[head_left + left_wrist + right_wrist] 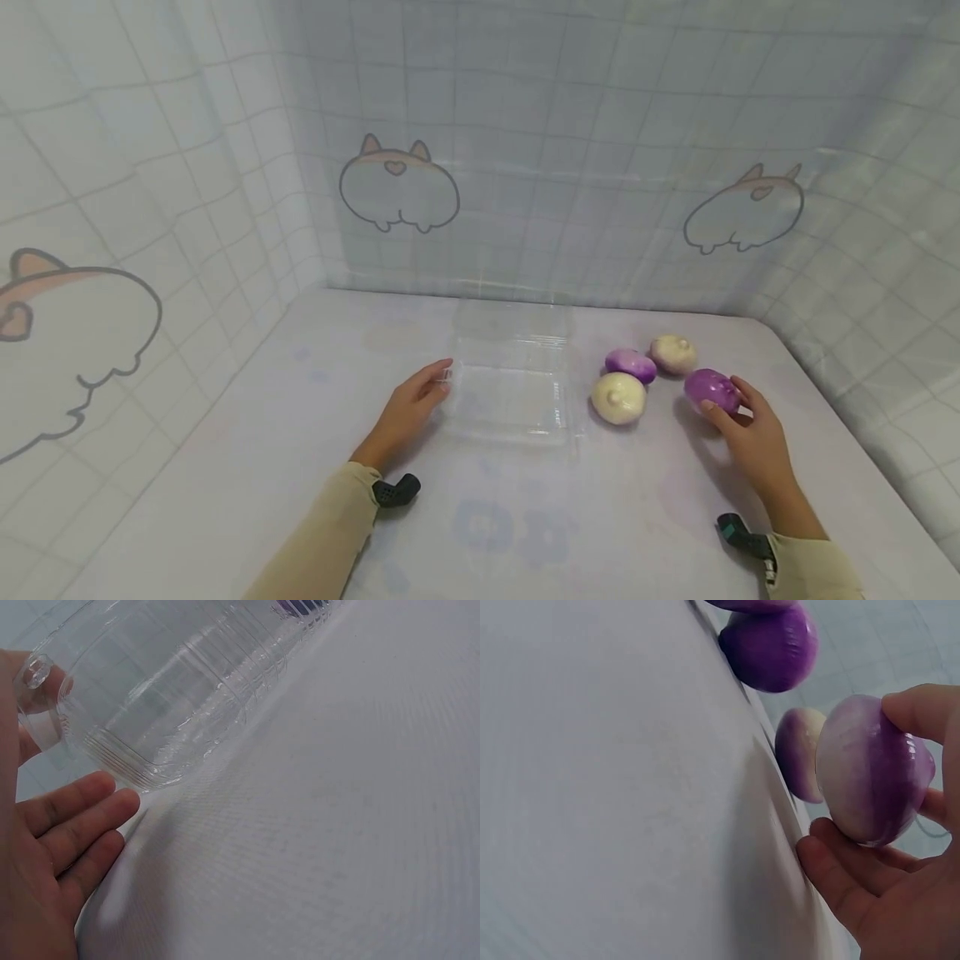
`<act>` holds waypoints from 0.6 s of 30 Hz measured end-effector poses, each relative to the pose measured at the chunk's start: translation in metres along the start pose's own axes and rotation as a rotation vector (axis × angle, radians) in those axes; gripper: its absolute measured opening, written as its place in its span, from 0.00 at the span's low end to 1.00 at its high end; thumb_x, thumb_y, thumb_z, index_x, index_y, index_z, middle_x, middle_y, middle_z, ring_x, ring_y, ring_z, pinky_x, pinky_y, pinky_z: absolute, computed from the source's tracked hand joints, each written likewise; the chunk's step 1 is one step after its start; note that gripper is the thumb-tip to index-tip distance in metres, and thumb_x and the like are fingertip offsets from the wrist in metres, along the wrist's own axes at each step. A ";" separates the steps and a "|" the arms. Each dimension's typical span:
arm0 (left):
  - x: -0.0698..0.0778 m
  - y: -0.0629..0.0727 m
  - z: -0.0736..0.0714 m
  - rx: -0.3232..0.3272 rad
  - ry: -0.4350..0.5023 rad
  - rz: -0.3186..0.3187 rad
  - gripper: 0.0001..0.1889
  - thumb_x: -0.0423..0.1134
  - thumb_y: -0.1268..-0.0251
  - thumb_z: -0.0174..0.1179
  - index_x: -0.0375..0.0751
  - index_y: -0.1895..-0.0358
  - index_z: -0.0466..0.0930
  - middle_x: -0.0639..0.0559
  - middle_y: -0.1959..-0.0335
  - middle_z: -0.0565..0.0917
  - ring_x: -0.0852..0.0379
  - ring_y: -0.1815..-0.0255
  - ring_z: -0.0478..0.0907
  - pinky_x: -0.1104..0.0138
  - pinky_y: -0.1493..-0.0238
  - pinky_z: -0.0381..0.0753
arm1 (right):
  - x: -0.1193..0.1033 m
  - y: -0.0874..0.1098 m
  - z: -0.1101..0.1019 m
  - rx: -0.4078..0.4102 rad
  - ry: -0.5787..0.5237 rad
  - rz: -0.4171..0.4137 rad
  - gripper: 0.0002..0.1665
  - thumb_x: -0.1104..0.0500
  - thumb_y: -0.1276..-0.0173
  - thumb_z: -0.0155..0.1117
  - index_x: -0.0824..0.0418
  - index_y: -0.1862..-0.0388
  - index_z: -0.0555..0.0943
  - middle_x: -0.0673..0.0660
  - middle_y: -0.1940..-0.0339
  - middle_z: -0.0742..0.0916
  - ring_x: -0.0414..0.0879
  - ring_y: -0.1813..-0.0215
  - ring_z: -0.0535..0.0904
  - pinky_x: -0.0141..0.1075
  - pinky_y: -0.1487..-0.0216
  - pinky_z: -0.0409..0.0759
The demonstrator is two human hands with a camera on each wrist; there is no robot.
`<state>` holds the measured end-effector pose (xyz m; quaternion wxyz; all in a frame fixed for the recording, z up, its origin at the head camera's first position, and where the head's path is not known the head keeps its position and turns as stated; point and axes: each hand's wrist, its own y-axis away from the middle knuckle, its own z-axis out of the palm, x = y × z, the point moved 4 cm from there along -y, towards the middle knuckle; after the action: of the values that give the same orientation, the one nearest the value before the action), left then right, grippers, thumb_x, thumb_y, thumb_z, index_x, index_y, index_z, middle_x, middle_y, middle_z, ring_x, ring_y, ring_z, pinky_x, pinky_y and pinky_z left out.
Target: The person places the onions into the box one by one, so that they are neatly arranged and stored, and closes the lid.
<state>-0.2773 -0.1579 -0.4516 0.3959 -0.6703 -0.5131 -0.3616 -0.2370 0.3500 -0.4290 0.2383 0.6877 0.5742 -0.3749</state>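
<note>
In the head view my right hand (753,433) grips a purple-and-white turnip (712,392) between thumb and fingers. The right wrist view shows that turnip (874,772) raised, with a gap between it and the lower fingers. A lidded clear plastic box (506,400) lies in the middle of the table, its lid (513,321) folded back. My left hand (408,408) holds its left edge with thumb and index finger; the other fingers (90,806) stretch out below the box. Three more turnips lie together right of the box, including a cream-topped one (618,398) and a purple one (631,365).
Another pale turnip (673,354) sits at the back of the group. A pale patterned cloth covers the table (480,517). Tiled-print curtains (555,167) with cartoon animals hang behind and on both sides.
</note>
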 end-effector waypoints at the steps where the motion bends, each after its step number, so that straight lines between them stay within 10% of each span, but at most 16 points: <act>1: 0.000 0.000 0.000 0.000 -0.001 0.000 0.23 0.47 0.23 0.55 0.60 0.28 0.70 0.52 0.34 0.76 0.51 0.35 0.73 0.50 0.34 0.70 | 0.000 0.000 0.000 0.003 -0.006 -0.002 0.50 0.40 0.26 0.58 0.60 0.17 0.48 0.77 0.27 0.63 0.72 0.36 0.69 0.68 0.39 0.67; 11: 0.001 0.001 0.000 0.004 -0.004 -0.009 0.23 0.46 0.23 0.54 0.58 0.28 0.70 0.51 0.35 0.77 0.50 0.34 0.73 0.49 0.33 0.70 | -0.005 0.002 0.001 0.047 -0.098 0.029 0.51 0.42 0.26 0.60 0.63 0.18 0.46 0.76 0.25 0.63 0.68 0.31 0.66 0.62 0.34 0.66; 18: 0.003 0.001 0.000 0.003 -0.003 -0.023 0.23 0.46 0.23 0.54 0.61 0.28 0.69 0.52 0.34 0.76 0.51 0.33 0.72 0.49 0.32 0.68 | -0.007 0.005 0.005 0.064 -0.109 0.061 0.50 0.40 0.27 0.60 0.61 0.18 0.51 0.73 0.28 0.68 0.64 0.33 0.67 0.34 0.38 0.74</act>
<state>-0.2757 -0.1570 -0.4496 0.3921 -0.6641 -0.5218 -0.3646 -0.2334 0.3412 -0.4270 0.2584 0.6906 0.5268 -0.4228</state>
